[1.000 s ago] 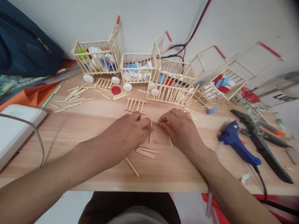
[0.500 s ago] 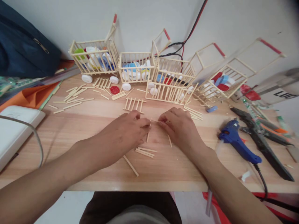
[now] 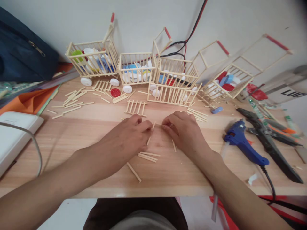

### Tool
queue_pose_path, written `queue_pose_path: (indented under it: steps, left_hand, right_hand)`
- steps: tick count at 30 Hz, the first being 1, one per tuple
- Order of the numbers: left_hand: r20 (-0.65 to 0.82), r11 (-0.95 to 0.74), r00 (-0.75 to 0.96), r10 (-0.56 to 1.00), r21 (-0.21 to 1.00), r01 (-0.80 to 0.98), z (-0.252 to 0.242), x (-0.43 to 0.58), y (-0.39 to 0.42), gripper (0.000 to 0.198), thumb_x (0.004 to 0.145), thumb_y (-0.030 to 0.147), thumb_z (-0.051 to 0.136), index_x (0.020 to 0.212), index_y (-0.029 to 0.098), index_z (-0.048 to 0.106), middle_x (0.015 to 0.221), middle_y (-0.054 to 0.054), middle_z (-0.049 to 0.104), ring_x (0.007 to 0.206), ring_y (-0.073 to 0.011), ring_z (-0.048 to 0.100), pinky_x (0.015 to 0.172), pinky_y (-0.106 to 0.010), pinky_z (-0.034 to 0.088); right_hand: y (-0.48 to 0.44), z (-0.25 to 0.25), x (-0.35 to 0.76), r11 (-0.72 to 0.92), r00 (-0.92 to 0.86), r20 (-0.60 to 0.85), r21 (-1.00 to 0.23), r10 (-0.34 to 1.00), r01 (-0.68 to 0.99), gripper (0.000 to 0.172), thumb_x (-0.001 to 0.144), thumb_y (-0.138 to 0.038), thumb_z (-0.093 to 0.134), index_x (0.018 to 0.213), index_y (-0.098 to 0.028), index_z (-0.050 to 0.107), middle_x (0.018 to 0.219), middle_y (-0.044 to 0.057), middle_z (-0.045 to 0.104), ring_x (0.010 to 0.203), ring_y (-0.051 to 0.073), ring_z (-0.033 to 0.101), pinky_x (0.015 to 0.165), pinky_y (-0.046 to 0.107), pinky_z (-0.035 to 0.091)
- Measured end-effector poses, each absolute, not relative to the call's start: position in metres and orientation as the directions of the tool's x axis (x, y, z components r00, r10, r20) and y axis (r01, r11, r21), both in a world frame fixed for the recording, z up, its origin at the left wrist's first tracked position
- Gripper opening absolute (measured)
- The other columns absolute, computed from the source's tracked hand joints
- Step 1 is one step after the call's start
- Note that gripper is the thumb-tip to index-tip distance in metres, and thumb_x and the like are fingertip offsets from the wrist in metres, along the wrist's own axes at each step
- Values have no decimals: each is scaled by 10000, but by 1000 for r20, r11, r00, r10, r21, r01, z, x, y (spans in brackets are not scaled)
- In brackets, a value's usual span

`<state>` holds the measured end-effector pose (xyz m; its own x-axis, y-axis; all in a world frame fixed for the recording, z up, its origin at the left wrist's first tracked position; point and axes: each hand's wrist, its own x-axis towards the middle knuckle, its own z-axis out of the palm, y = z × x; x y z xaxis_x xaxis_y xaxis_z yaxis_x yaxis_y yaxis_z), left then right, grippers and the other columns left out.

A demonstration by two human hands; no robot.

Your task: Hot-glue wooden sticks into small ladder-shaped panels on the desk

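Note:
Both hands rest on the wooden table (image 3: 72, 137) near its middle. My left hand (image 3: 129, 134) is closed, its fingertips pinching a thin wooden stick (image 3: 150, 134) that leans from upper right to lower left. My right hand (image 3: 183, 129) is closed too, its fingertips pinching the end of another thin stick lying crosswise between the two hands. A few loose sticks (image 3: 147, 156) lie just below the hands. A small ladder-like stick panel (image 3: 135, 107) lies just beyond the left hand.
Several stick-built carts (image 3: 136, 68) holding coloured bottle caps line the wall. Scattered sticks (image 3: 72, 100) lie at left, with a white box (image 3: 14, 134) and a cable. A blue glue gun (image 3: 242, 145) and black pliers (image 3: 266, 140) lie at right.
The stick at my left fingertips has tilted from nearly upright to a slant, its lower end swinging left. Both hands stay almost in place.

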<state>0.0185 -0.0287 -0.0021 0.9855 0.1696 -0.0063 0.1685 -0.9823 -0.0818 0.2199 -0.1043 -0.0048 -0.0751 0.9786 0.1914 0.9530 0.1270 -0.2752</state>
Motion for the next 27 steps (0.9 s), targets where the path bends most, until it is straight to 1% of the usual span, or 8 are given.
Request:
queue_pose_path:
  steps: [3,6,9,14,20,24,27]
  left_hand:
    - [-12,-985,988,152,-82,151,0,17,-29,122,898,234,538,993,206,608,1066,-63,608,1111,-214,472,935,-390,334]
    - [-4,-989,990,143,-50,143,1,16,-30,123,898,243,538,975,206,627,1054,-64,614,1136,-227,458,945,-395,327]
    - [8,-990,990,144,-9,144,3,16,-32,187,905,298,534,1019,190,634,1069,-80,610,1144,-240,447,961,-401,318]
    - [-29,-984,984,177,26,178,9,16,-36,298,914,369,522,1077,140,619,1135,-95,570,1092,-262,443,959,-417,332]
    - [-32,-978,980,198,59,200,14,15,-38,304,913,347,527,1097,120,611,1131,-97,555,1079,-262,429,957,-413,352]
    - [-48,-978,979,197,66,200,17,16,-39,331,910,351,529,1115,104,608,1132,-110,555,1078,-272,421,977,-437,350]
    - [-93,-967,971,218,117,228,23,17,-40,321,915,338,521,1115,103,611,1130,-113,556,1075,-267,426,980,-434,359]
  right_hand:
    - [-105,-5,219,120,-70,185,-271,980,955,100,902,-242,554,836,-196,614,835,37,615,813,207,527,733,330,303]
    - [-104,-4,218,120,-72,186,-261,980,958,105,901,-243,561,830,-190,618,826,36,614,801,204,526,727,324,302]
    - [-104,-4,217,116,-69,184,-256,980,960,94,892,-238,579,826,-188,624,823,33,615,796,203,528,720,320,303]
    - [-104,-4,216,111,-66,181,-252,981,961,94,891,-239,583,830,-188,633,829,32,618,806,207,529,728,323,303]
    - [-104,-5,215,117,-75,188,-226,979,967,107,896,-251,578,823,-189,627,828,33,618,802,207,527,724,326,291]
    - [-104,-4,213,113,-74,184,-208,980,972,129,903,-264,571,816,-187,627,821,38,619,798,207,528,716,324,284]
    - [-104,-4,212,109,-72,182,-201,981,973,131,904,-258,566,813,-185,627,818,42,622,792,209,528,699,320,280]
